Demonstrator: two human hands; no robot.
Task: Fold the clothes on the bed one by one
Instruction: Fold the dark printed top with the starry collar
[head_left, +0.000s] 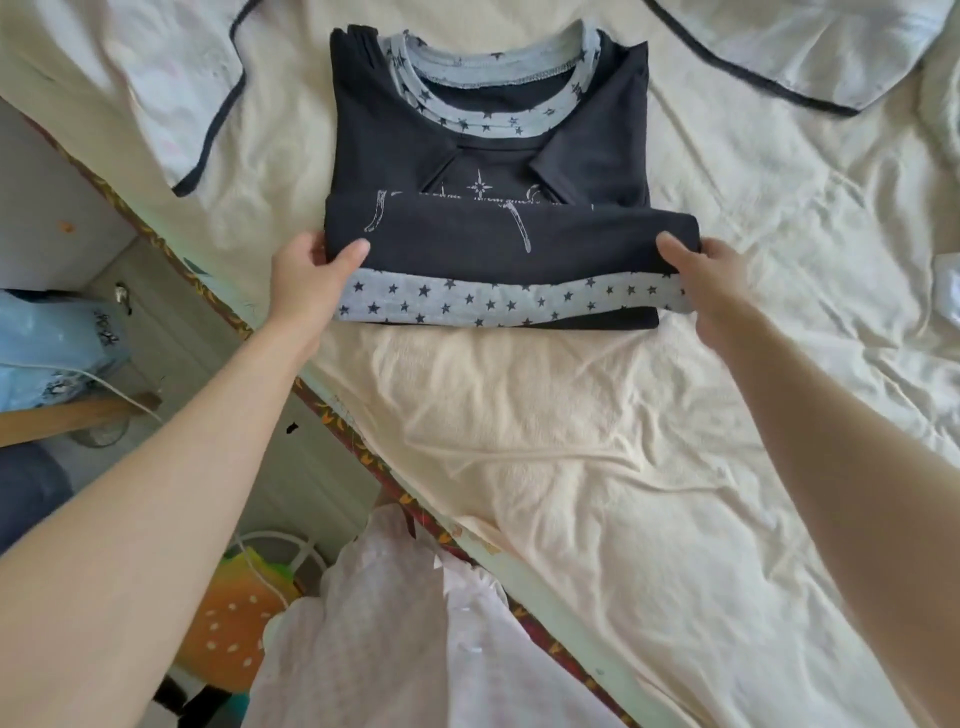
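Holding the dark shirt (488, 156) by its bottom part, we pinch one side with our left hand (306, 275) and the other side with our right hand (711, 280). Our thumbs lie on top of the cloth and our fingers are tucked under it. The shirt lies on the cream sheet (597, 467) in the middle of the bed, with its starry grey neck band (493, 111) far from us. Its starry grey bottom band (509, 306) is turned up between our hands. A white cloth with dark edges (171, 88) lies near the shirt on our left
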